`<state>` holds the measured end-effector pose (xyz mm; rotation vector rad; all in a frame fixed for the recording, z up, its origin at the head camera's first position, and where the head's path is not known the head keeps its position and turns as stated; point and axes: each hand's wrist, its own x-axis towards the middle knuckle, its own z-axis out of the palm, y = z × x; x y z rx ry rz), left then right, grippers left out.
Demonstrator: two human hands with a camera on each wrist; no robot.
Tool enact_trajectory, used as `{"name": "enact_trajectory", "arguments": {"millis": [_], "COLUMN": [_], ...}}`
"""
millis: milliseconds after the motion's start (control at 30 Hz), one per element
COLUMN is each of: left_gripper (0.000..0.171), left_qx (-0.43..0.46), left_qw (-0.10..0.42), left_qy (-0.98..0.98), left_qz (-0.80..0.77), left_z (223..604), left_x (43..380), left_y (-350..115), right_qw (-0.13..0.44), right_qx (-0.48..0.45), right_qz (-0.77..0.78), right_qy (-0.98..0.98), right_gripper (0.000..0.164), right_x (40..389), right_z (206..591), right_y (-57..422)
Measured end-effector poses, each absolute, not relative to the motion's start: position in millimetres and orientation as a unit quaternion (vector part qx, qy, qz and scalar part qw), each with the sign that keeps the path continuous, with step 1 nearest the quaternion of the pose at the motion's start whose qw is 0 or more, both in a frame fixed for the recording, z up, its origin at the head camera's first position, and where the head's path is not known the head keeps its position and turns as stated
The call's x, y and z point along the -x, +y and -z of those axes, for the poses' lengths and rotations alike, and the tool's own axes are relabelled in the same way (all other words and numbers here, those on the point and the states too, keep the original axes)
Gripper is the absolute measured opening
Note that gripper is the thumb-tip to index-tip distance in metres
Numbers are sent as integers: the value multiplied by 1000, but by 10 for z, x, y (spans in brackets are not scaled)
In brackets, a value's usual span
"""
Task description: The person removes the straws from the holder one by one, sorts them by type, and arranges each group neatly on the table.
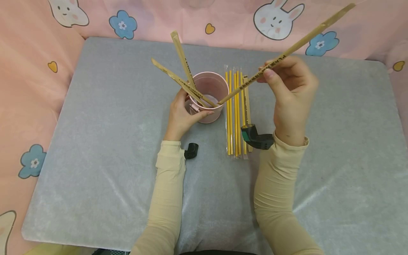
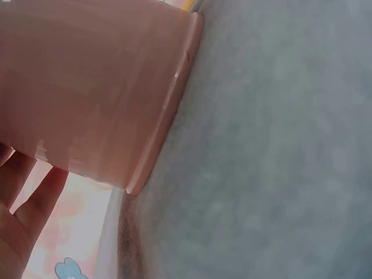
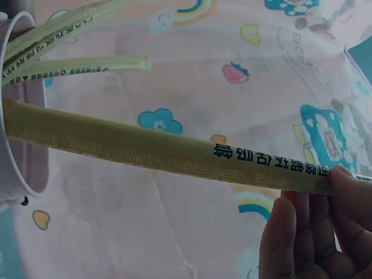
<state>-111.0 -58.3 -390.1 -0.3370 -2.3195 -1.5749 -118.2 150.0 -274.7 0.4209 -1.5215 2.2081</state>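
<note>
My left hand [image 1: 181, 115] grips a small pink bucket [image 1: 211, 82], thumb along the near rim and fingers round its left side. In the left wrist view, the bucket's wall [image 2: 87, 87] stands with its base at the grey cloth. Brown paper-wrapped straws [image 1: 183, 56] lean out of the bucket toward the far left. Between thumb and fingers, my right hand [image 1: 293, 94] pinches another paper-wrapped straw [image 1: 306, 40] printed with dark lettering. That straw slants down left, its lower end [image 3: 23, 119] just inside the bucket's rim.
Right of the bucket, yellow straws in clear wrappers [image 1: 237, 113] lie side by side with paper-wrapped straw [image 1: 249, 124] at their right. The table [image 1: 105, 117] has a grey cloth. A pink patterned curtain [image 1: 178, 21] borders its back and sides.
</note>
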Motion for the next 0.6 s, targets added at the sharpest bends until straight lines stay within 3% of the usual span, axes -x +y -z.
{"name": "enact_trajectory", "arguments": {"millis": [200, 600], "left_gripper": [81, 81], "left_qx": [120, 114], "left_qw": [160, 156], "left_qy": [-811, -809], "left_qz": [550, 556], "left_z": [3899, 3893], "left_x": [1109, 1110], "left_y": [-581, -571], "right_qw": [240, 263], "right_qx": [-151, -117], "right_qz": [-793, -797], "right_qy": [-539, -531], "right_gripper": [10, 3], "right_x": [1183, 1191], "right_z": [2728, 2710], "right_y": [1574, 1708]}}
